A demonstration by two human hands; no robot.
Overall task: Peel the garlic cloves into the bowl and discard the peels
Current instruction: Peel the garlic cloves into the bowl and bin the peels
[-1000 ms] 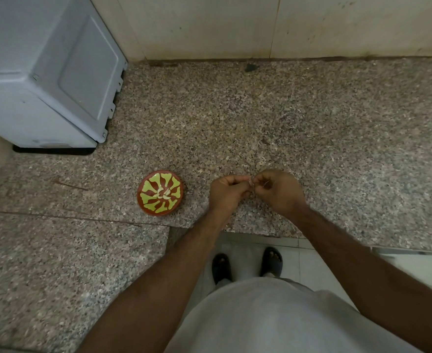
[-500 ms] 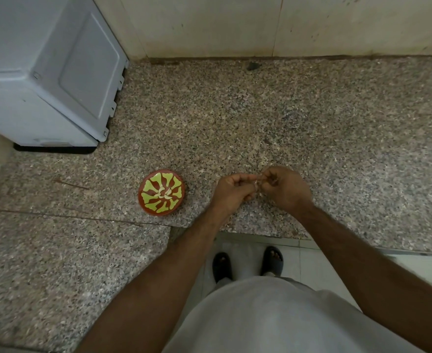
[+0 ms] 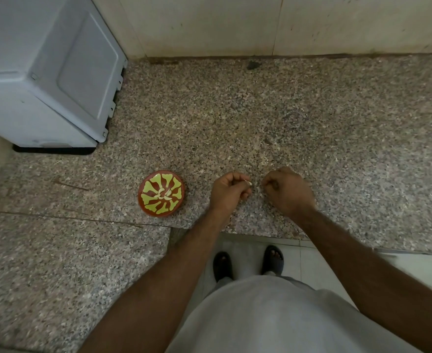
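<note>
Fingers of the left hand (image 3: 229, 191) pinch a pale garlic clove (image 3: 247, 182), right hand (image 3: 287, 192) curled, contents unclear; several peeled cloves already lie in the bowl (image 3: 146, 200) near the counter's (image 3: 311, 110) front edge.

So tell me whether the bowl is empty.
Not empty: the bowl holds a few pale peeled garlic cloves at its centre.

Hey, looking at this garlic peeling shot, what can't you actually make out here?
Head view only:
- Whether the right hand holds a peel: its curled fingers hide the inside, and it is blurred.
- Whether the garlic clove pinched by the left hand is fully peeled: too small.
- How many cloves lie in the bowl: too small, they overlap.
- Where peels go: no bin in view.
- The grey appliance: cut off by the left and top edges.
</note>
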